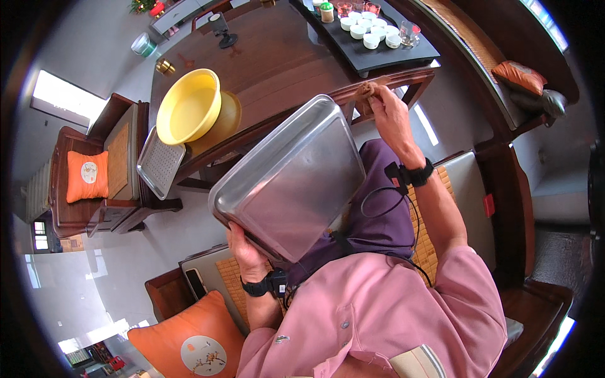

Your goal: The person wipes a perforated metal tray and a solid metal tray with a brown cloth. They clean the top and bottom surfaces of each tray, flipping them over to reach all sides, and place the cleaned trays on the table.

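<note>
My left hand grips the lower left edge of a rectangular stainless steel tray. The tray is tilted above my lap, its smooth outer bottom facing the camera. Beyond its upper right corner, my right hand pinches a crumpled brown cloth near the table's front edge. The cloth appears apart from the tray. On the table to the left sits a yellow plastic basin, apparently with liquid in it. Partly under the basin, a perforated metal tray juts out past the table edge.
The dark wooden table carries a black tea tray with white cups, a black stand and a brass-coloured pot. On the seat beside me lie a phone and an orange cushion. Cables hang from my wrist straps.
</note>
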A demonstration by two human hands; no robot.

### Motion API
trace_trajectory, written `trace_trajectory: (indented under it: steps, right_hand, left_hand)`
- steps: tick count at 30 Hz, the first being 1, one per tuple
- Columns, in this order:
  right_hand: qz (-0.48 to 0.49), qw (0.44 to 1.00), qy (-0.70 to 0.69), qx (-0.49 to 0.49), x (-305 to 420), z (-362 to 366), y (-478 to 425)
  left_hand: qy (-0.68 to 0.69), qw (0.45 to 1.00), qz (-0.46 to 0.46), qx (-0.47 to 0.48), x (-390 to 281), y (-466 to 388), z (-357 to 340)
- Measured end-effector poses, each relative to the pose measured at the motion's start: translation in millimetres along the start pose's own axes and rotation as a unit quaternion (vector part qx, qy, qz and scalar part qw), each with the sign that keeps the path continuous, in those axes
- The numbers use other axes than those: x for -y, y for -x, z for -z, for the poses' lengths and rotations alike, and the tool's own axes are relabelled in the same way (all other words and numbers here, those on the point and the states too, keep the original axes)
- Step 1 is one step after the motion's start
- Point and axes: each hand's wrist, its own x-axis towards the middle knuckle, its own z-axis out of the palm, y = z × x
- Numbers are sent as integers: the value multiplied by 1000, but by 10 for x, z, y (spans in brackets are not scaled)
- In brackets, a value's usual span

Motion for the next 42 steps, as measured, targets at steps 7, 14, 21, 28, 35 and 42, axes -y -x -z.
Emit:
trace_trajectory:
  steps: [7,14,21,28,35,42]
  right_hand:
    - [210,975,1,68,578,-80,91]
    - [247,962,-43,108,1057,-165,256]
    - [392,904,-77,154,1362,-399,591]
    - [136,986,-65,64,465,-382,381]
    - [-240,903,-302,192,230,-294,504]
    - [-165,928,-317,109,139,-262,445]
  left_hand:
    - [-13,1000,5,21,37,-12,-1]
    - [-43,996,35,65,26,-22,-62]
    - [-48,996,24,67,3,-28,-310]
    - [9,999,27,-24,71,-10,114]
    - [67,997,20,-46,-19,-67,77]
    - [105,991,25,-78,79,-176,141]
